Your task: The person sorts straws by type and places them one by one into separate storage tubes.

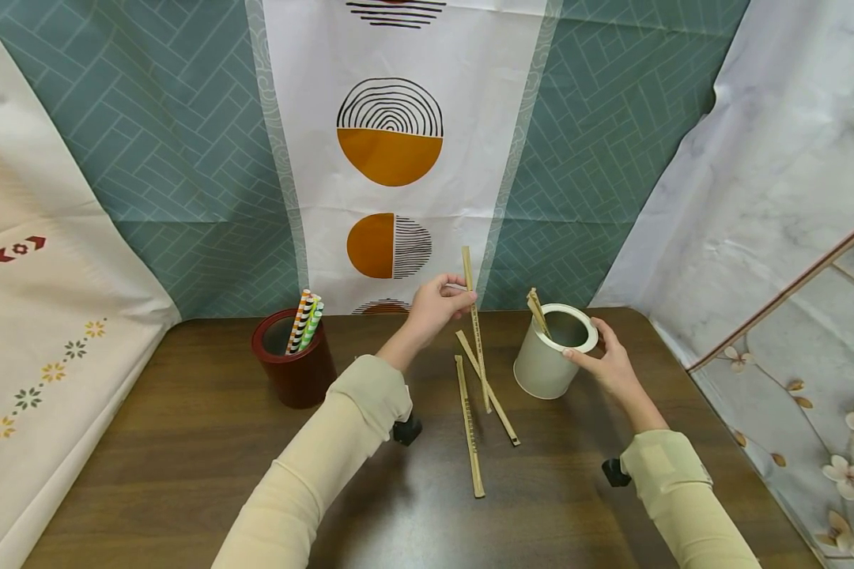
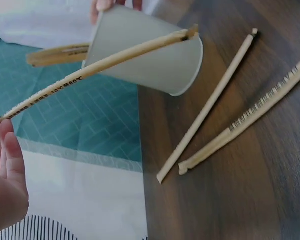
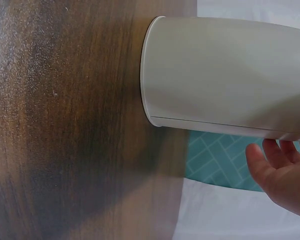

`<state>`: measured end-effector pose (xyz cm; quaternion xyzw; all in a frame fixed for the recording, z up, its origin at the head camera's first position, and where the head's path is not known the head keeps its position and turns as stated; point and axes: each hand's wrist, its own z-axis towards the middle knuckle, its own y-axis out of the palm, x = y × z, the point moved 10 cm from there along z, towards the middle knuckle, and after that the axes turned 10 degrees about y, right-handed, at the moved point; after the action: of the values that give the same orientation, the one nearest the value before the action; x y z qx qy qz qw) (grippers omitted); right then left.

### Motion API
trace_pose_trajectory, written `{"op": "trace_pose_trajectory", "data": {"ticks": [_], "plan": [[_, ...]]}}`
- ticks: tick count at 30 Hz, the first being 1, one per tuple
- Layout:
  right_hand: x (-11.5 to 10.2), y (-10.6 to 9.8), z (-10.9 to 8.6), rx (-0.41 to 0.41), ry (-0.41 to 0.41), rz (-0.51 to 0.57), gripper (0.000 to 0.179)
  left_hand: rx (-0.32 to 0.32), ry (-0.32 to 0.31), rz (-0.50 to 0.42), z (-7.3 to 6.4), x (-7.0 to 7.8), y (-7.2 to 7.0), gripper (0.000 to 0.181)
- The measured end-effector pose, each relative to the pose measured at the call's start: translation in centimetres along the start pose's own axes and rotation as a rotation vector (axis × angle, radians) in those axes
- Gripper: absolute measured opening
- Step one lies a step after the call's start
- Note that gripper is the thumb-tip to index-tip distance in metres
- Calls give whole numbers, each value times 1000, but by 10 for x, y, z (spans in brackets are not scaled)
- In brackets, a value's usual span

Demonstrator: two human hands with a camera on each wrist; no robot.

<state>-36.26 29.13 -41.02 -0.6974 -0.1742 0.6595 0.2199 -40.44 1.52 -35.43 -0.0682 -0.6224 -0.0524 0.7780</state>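
Note:
My left hand (image 1: pixel 434 308) pinches a paper-wrapped straw (image 1: pixel 476 332) between thumb and fingers near its upper part. The straw slants above the table, printed lettering along its wrapper. Below it, two more wrapped straws (image 1: pixel 470 431) lie on the wood; in the left wrist view their near ends almost meet. To the right stands an off-white can (image 1: pixel 544 367), open at the top, with a few wrapped straws (image 1: pixel 537 312) leaning out over its left rim. My right hand (image 1: pixel 612 367) grips that can's rim from the right, thumb in front; in the right wrist view its fingers (image 3: pixel 262 165) are at the can's side.
A dark red can (image 1: pixel 300 381) holding several striped straws (image 1: pixel 303 322) stands at the back left of the brown table (image 1: pixel 185 458). Behind the table hangs a patterned cloth (image 1: pixel 206 158). A marbled, flowered cloth (image 1: pixel 790 316) borders the right side.

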Motion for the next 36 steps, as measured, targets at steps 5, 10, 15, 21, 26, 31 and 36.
{"op": "trace_pose_trajectory", "data": {"ticks": [5, 10, 15, 21, 26, 31, 36], "plan": [[-1, 0, -1, -2, -1, 11, 79, 57, 14, -48, 3, 9, 1, 19], [-2, 0, -1, 1, -6, -2, 79, 124, 44, -87, 4, 19, -1, 17], [-2, 1, -1, 2, -10, -7, 78, 181, 62, -112, 5, 26, -1, 16], [-2, 1, -3, -3, -8, -7, 77, 224, 92, -153, 4, 34, 2, 15], [-3, 0, -3, -1, -2, -4, 78, 257, 110, -165, 3, 37, 5, 16], [-2, 1, -3, -5, 3, 5, 79, 301, 109, -196, 1, 36, 5, 17], [0, 1, -1, -1, 2, 8, 78, 329, 108, -211, -1, 34, 8, 17]]}}
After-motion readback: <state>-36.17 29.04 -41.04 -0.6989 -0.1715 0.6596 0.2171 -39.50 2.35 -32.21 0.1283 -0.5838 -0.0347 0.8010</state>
